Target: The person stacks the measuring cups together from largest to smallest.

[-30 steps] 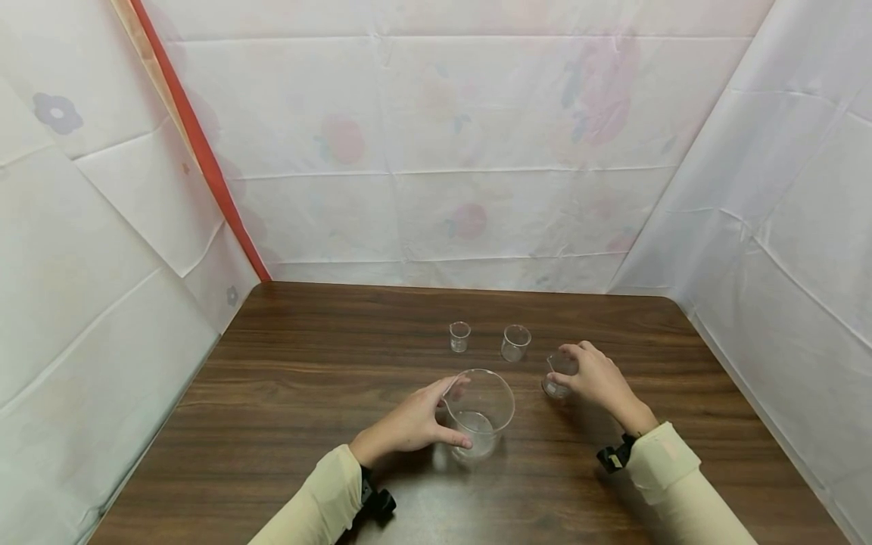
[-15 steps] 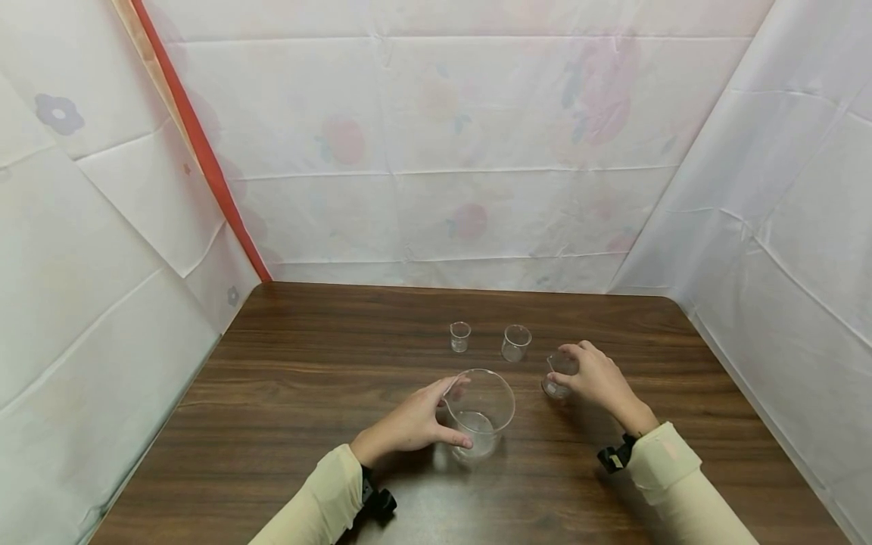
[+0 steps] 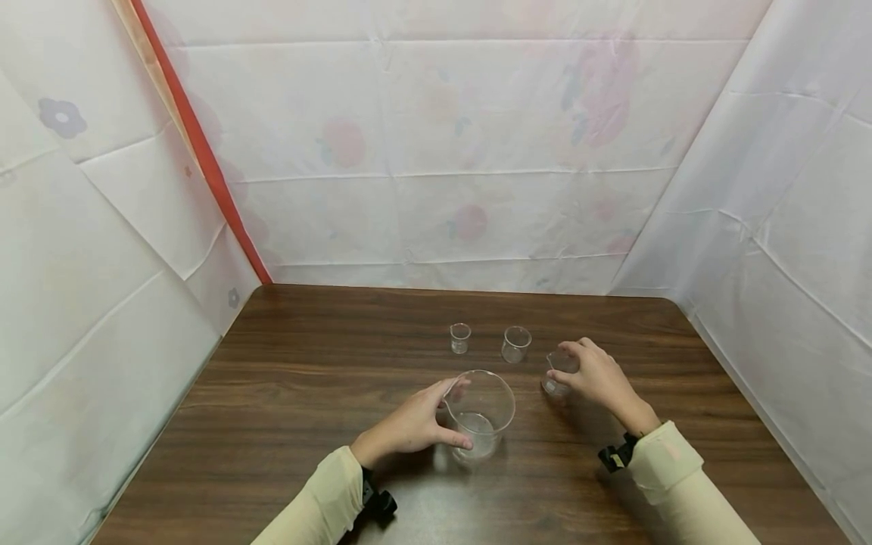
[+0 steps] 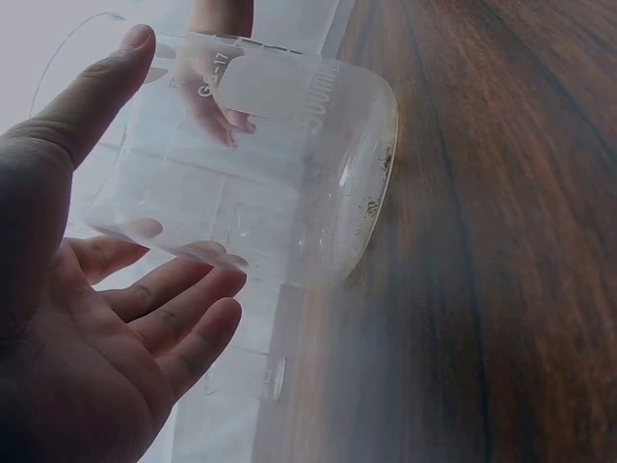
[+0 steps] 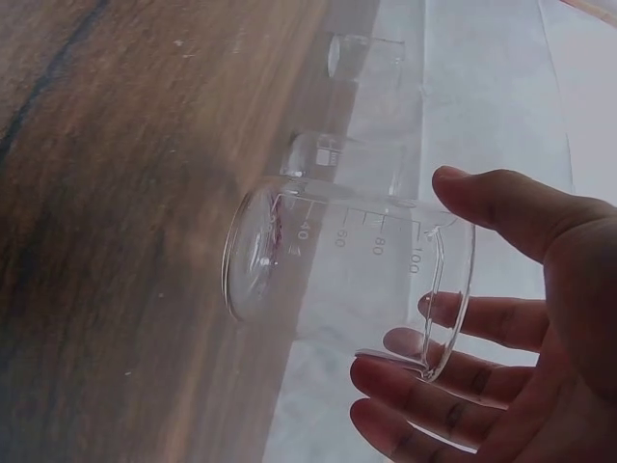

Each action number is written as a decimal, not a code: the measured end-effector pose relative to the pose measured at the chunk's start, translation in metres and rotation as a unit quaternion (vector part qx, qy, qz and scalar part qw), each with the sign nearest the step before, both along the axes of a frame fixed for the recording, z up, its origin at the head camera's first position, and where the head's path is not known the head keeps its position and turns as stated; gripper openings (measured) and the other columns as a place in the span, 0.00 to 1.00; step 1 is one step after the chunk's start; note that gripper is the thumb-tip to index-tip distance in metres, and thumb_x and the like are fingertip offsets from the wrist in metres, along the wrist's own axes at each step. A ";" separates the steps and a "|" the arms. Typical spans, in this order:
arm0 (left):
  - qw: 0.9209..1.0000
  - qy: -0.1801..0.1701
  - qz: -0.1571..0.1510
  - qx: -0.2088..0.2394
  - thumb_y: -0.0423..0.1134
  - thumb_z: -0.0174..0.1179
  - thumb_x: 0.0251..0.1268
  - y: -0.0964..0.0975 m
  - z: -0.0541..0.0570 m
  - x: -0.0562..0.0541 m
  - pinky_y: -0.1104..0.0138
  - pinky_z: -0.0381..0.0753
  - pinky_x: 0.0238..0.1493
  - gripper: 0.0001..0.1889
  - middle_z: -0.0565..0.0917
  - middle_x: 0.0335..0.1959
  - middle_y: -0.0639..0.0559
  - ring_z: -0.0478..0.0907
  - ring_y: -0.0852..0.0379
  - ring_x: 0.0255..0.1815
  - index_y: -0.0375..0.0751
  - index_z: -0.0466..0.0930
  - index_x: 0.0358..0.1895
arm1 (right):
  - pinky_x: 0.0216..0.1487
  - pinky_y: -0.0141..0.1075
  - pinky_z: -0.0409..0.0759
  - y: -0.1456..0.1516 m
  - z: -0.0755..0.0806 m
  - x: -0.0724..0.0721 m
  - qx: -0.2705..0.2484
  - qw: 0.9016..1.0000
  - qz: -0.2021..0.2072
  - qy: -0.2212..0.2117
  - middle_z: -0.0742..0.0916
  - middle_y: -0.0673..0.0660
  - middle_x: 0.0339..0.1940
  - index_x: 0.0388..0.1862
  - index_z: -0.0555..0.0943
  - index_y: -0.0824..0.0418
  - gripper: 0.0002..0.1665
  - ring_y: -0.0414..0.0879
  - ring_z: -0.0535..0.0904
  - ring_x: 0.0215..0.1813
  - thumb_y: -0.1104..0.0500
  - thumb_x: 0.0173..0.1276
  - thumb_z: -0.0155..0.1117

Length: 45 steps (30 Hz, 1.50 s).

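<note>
My left hand (image 3: 407, 421) holds a large clear glass beaker (image 3: 489, 412) at the table's middle, thumb on the near side, fingers at the far side. In the left wrist view white print shows on the wall of this large beaker (image 4: 260, 154). To the right, my right hand (image 3: 601, 383) grips a smaller glass beaker (image 3: 555, 386) from above by its rim. Graduations up to 100 show on that smaller beaker (image 5: 337, 256) in the right wrist view, with the thumb and fingers on opposite sides of the rim. Both beakers look upright and contain nothing visible.
Behind the large beaker stand two more glass beakers: a tiny one (image 3: 459, 339) and a slightly bigger one (image 3: 516, 346) to its right. The dark wooden table (image 3: 286, 378) meets white printed cloth (image 3: 422, 219) at the back and sides.
My right hand has risen very slightly with the smaller beaker. The left hand and the large beaker stay where they were.
</note>
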State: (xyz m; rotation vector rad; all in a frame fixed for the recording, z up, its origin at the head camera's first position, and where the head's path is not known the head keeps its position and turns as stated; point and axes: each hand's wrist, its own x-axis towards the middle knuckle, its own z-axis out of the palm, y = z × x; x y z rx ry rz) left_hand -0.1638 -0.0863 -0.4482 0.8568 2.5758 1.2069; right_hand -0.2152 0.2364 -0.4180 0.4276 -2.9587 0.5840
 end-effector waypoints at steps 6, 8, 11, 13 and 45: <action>1.000 -0.001 -0.003 0.003 0.53 0.75 0.47 0.000 -0.001 0.000 0.57 0.76 0.62 0.49 0.73 0.69 0.51 0.74 0.54 0.65 0.44 0.60 0.73 | 0.36 0.45 0.77 -0.003 0.006 0.002 0.000 1.000 0.011 0.012 0.81 0.61 0.42 0.55 0.80 0.64 0.29 0.50 0.78 0.38 0.49 0.60 0.72; 1.000 -0.003 -0.006 0.007 0.53 0.75 0.47 0.000 -0.001 -0.001 0.56 0.76 0.62 0.49 0.73 0.69 0.50 0.74 0.53 0.65 0.42 0.60 0.73 | 0.35 0.44 0.77 -0.004 0.009 0.003 0.000 1.000 0.013 0.016 0.81 0.61 0.42 0.56 0.80 0.65 0.30 0.49 0.78 0.38 0.49 0.60 0.72; 1.000 -0.006 -0.011 0.014 0.52 0.75 0.48 -0.001 -0.001 -0.001 0.53 0.76 0.62 0.49 0.72 0.69 0.48 0.74 0.51 0.65 0.41 0.60 0.73 | 0.33 0.42 0.75 -0.007 0.015 0.005 0.000 0.999 0.019 0.027 0.81 0.61 0.42 0.57 0.79 0.66 0.31 0.48 0.77 0.36 0.49 0.60 0.73; 1.000 -0.008 -0.012 0.016 0.52 0.75 0.48 -0.001 -0.001 -0.002 0.52 0.75 0.62 0.49 0.72 0.69 0.48 0.74 0.51 0.65 0.41 0.60 0.73 | 0.33 0.42 0.75 -0.008 0.018 0.006 0.003 0.999 0.021 0.034 0.81 0.61 0.42 0.57 0.79 0.66 0.31 0.48 0.77 0.35 0.49 0.59 0.73; 1.000 -0.017 -0.004 0.022 0.50 0.75 0.49 0.000 -0.002 0.001 0.59 0.76 0.62 0.48 0.74 0.68 0.46 0.73 0.53 0.66 0.41 0.61 0.72 | 0.36 0.37 0.74 -0.026 0.065 0.020 -0.024 0.992 0.069 0.102 0.83 0.56 0.42 0.55 0.81 0.63 0.31 0.45 0.77 0.36 0.49 0.56 0.75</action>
